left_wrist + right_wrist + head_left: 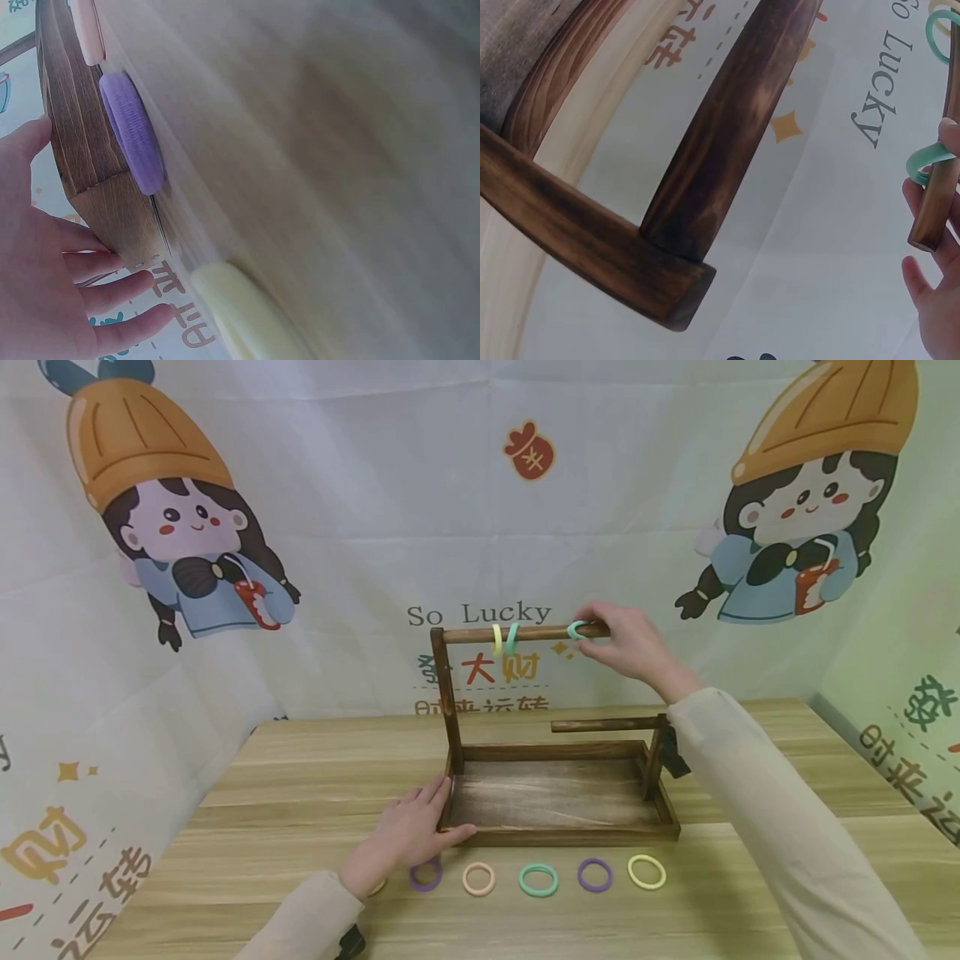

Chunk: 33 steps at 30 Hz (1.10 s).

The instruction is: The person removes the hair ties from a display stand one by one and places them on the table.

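A dark wooden stand has a tray base [562,837], an upper bar [468,636] and a shorter lower bar [600,725]. My right hand [628,642] pinches a mint green hair tie [573,631] at the upper bar's free right end; in the right wrist view this green hair tie [922,160] loops around the bar near its tip. Farther left, a yellow hair tie [497,640] and another green hair tie [512,639] hang on the same bar. My left hand [408,828] rests with extended fingers against the tray's front left corner.
In front of the tray lie a purple hair tie [425,889], a peach one [478,894], a green one [538,894], a second purple one [595,889] and a yellow one [647,887]. Another yellow one [244,315] lies partly hidden by my left wrist. Printed cloth hangs behind the table.
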Tool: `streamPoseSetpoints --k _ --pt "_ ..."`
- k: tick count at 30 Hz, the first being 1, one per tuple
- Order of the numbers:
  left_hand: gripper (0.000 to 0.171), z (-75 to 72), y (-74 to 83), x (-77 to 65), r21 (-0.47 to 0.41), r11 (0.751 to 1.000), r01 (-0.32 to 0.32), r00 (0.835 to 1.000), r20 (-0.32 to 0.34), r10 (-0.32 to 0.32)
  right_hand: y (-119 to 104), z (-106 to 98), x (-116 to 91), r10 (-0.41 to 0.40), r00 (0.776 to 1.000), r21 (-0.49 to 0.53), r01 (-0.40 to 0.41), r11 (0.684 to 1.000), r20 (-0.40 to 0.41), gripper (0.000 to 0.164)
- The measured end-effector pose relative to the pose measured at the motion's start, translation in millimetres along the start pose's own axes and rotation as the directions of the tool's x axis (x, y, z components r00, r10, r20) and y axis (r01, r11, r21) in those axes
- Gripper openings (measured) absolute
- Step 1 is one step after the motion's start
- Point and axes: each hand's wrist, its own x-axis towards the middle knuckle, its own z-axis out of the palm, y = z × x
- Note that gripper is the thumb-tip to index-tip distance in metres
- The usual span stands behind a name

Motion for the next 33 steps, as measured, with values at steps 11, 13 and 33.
streamPoseSetpoints --k 11,13,33 --pt "0.088 -1.4 1.5 -1.3 -0.003 1.0 0.002 1.0 -0.005 -0.002 1.6 -2.8 -3.1 -0.027 0.999 -0.014 0.027 1.0 -0.024 0.018" --pt "0.088 -1.5 1.6 -1.4 -0.005 1.0 0.002 1.0 -0.006 -0.002 1.8 -3.4 -3.5 -0.035 0.999 -0.019 0.034 0.999 -0.033 0.018" --pt "0.091 0.6 -0.5 0.2 -0.003 1.0 -0.001 1.0 0.002 0.001 3.2 -4.9 -3.6 0.023 0.999 0.049 -0.022 0.999 -0.024 0.013"
